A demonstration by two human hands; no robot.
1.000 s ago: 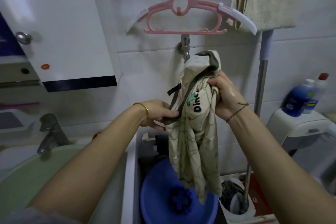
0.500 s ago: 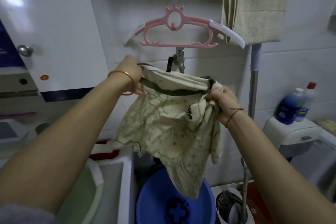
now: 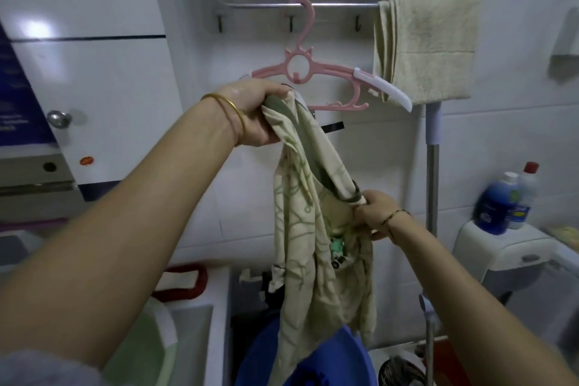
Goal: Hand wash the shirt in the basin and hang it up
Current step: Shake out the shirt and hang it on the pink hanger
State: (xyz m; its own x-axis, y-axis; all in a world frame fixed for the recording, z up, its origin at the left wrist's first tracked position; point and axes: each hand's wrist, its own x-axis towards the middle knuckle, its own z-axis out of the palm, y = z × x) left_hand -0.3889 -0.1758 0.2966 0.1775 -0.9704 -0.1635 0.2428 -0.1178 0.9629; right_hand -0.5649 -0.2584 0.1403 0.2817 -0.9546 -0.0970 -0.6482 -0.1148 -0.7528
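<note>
A cream shirt (image 3: 313, 244) with green line print and a dark green collar hangs between my hands. My left hand (image 3: 253, 116) grips its collar high up, right at the left arm of the pink hanger (image 3: 316, 72). The hanger hangs by its hook from a metal wall rail (image 3: 260, 5); its left end is hidden behind my hand. My right hand (image 3: 374, 213) pinches the collar edge lower down, to the right. The shirt's hem dangles over a blue basin (image 3: 344, 357) at the bottom centre. A green basin (image 3: 156, 351) sits in the sink at the lower left.
A beige towel (image 3: 429, 47) hangs on the rail beside the hanger. A mop pole (image 3: 433, 182) stands to the right. Two bottles (image 3: 504, 200) sit on a white toilet tank (image 3: 501, 247). A white cabinet (image 3: 94, 88) with a knob is at the left.
My left hand has lifted the collar up to the hanger's left arm. My right hand has dropped lower with its end, so the shirt now hangs in a long narrow drape.
</note>
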